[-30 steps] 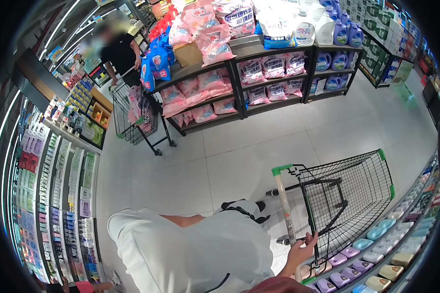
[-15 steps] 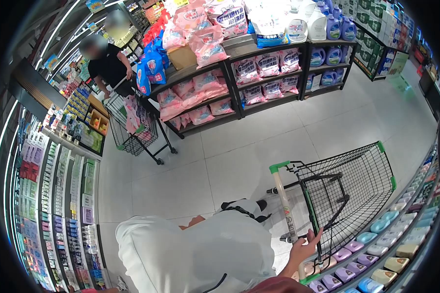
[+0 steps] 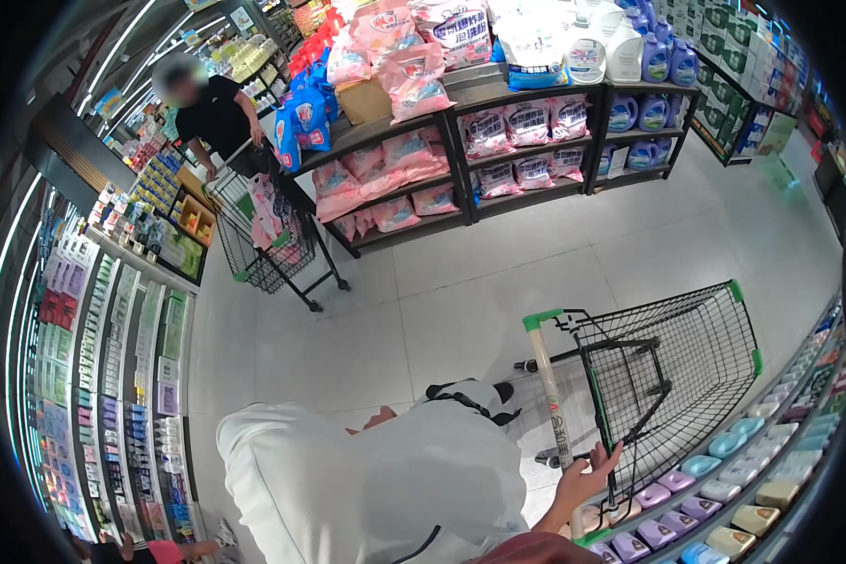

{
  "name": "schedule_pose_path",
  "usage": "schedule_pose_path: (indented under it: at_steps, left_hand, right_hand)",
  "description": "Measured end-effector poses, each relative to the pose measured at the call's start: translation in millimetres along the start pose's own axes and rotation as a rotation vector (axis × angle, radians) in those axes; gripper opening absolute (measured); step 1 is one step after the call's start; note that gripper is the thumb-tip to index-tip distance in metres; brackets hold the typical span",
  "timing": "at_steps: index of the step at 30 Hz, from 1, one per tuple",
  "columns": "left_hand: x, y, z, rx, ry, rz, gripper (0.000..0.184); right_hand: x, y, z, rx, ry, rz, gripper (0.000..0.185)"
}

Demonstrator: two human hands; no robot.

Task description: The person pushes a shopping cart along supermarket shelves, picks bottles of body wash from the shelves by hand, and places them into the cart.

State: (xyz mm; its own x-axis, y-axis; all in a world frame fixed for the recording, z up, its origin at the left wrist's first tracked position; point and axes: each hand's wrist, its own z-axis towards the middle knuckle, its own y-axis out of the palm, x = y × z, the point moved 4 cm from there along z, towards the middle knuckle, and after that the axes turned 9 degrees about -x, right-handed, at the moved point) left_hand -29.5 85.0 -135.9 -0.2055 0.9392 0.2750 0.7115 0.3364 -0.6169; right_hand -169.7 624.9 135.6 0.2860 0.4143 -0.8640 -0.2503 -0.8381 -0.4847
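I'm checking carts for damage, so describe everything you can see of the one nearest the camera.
The cart stands upright on the tiled floor, beside shelved bottles. Its black, wire-mesh basket looks metal, with green corner pieces. A pale handle bar bears lettering and has a green end; dark frame tubes and wheels show below. A bare hand is at the bar's nearer end, contact unclear. No damage shows.

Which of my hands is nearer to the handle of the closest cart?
Right. The right hand is at the handle; the left hand, partly hidden beyond the pale shirt, is farther away.
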Motion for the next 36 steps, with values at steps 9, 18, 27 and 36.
schedule_pose_path:
  at_steps: [9, 18, 27, 36]
  left_hand:
    - [12, 1, 22, -0.015, 0.022, -0.012, 0.043]
    - [15, 12, 26, -0.069, 0.047, -0.017, 0.045]
    - [85, -96, -30, -0.524, 0.204, -0.002, 0.046]
    - [232, -293, -13, -0.388, 0.264, 0.022, 0.046]
  right_hand:
    - [0, -3, -1, 0.037, -0.033, 0.004, 0.083]
    - [9, -1, 3, -0.014, -0.095, -0.062, 0.075]
    - [-6, 6, 7, -0.004, -0.052, -0.164, 0.055]
    - [-6, 8, 1, 0.167, 0.066, -0.297, 0.049]
